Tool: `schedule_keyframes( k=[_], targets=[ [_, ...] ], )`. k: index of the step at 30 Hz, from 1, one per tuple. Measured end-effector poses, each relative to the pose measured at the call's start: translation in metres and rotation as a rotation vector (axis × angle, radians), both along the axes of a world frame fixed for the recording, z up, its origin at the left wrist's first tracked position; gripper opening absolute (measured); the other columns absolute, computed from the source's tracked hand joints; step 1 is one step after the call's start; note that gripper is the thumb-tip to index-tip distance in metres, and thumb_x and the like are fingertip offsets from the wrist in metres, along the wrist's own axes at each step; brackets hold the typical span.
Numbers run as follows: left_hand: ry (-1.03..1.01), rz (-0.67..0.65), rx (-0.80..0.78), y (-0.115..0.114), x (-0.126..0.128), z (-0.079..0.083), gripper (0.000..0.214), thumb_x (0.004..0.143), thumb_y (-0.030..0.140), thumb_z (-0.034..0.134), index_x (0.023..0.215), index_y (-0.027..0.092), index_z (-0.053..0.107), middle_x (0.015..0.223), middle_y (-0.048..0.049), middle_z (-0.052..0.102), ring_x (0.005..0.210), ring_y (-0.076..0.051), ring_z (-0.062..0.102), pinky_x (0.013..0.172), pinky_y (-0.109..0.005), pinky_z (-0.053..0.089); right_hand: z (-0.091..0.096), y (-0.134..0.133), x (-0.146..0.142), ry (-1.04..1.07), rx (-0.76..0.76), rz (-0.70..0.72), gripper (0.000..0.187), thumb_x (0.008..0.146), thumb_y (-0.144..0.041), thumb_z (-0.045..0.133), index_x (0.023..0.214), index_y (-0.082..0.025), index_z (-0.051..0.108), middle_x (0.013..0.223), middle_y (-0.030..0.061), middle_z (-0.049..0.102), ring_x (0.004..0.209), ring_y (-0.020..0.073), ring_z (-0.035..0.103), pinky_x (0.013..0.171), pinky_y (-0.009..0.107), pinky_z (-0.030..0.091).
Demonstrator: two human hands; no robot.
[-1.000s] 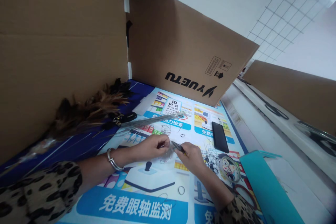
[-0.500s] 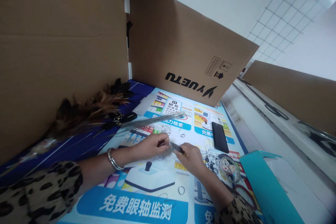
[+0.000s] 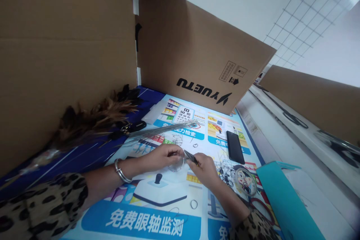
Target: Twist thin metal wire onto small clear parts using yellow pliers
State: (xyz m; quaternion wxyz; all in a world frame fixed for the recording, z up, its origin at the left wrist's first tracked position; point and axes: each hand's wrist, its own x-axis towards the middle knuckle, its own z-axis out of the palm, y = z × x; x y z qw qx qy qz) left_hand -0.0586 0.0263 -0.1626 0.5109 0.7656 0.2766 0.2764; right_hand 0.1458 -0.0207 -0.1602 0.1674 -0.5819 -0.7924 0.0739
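Note:
My left hand (image 3: 168, 154) is closed in a pinch on a thin wire (image 3: 180, 165) that curls into a loop below the fingertips. Wrapped in my right hand (image 3: 206, 168) is a pair of pliers (image 3: 190, 156), whose dark jaws point up and left toward my left fingertips. The jaws are close to the wire; whether they bite on it I cannot tell. Just beyond my left hand lies a bundle of straight silvery wires (image 3: 165, 127). A small dark ring (image 3: 194, 204) rests on the printed sheet nearer to me.
A black phone (image 3: 235, 147) lies to the right, near a roll of clear tape (image 3: 245, 180) and tangled dark wire pieces (image 3: 225, 174). A teal box (image 3: 287, 198) stands at right. Brown feathers (image 3: 95, 120) line the left; cardboard panels (image 3: 202, 52) rise behind.
My left hand has shifted slightly to the right, closer to the pliers' tip. The wire loop has turned a little below the fingers. My right hand stays almost in place.

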Motion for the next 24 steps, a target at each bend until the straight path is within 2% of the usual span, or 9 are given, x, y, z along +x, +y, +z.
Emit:
schedule_keyframes(
  k=[9, 17, 24],
  targets=[
    [-0.028, 0.010, 0.002, -0.0003, -0.0021, 0.0053, 0.014, 0.080, 0.019, 0.046, 0.077, 0.013, 0.058, 0.070, -0.0005, 0.056, 0.065, -0.012, 0.051, 0.060, -0.021, 0.041, -0.0009, 0.0005, 0.0008, 0.014, -0.021, -0.020, 0.032, 0.084, -0.041, 0.046, 0.062, -0.018, 0.047, 0.059, -0.0032, 0.047, 0.056, 0.0085, 0.045, 0.051, 0.019, 0.025],
    [-0.014, 0.085, 0.088, -0.0005, -0.0010, 0.0072, 0.015, 0.080, 0.019, 0.045, 0.075, 0.014, 0.058, 0.068, 0.0001, 0.055, 0.066, -0.012, 0.050, 0.061, -0.021, 0.040, 0.0064, 0.0004, 0.0039, -0.094, 0.045, 0.079, 0.027, 0.085, -0.039, 0.046, 0.070, -0.018, 0.053, 0.070, 0.0008, 0.053, 0.072, 0.0128, 0.049, 0.064, 0.021, 0.032],
    [0.001, 0.141, 0.106, 0.0019, -0.0010, 0.0019, 0.015, 0.078, 0.019, 0.045, 0.075, 0.014, 0.058, 0.066, 0.0007, 0.054, 0.062, -0.011, 0.049, 0.057, -0.020, 0.039, 0.0056, -0.0004, 0.0037, -0.110, 0.139, 0.074, 0.023, 0.083, -0.039, 0.049, 0.092, -0.020, 0.059, 0.082, 0.0045, 0.055, 0.083, 0.0173, 0.047, 0.073, 0.027, 0.033]
  ],
)
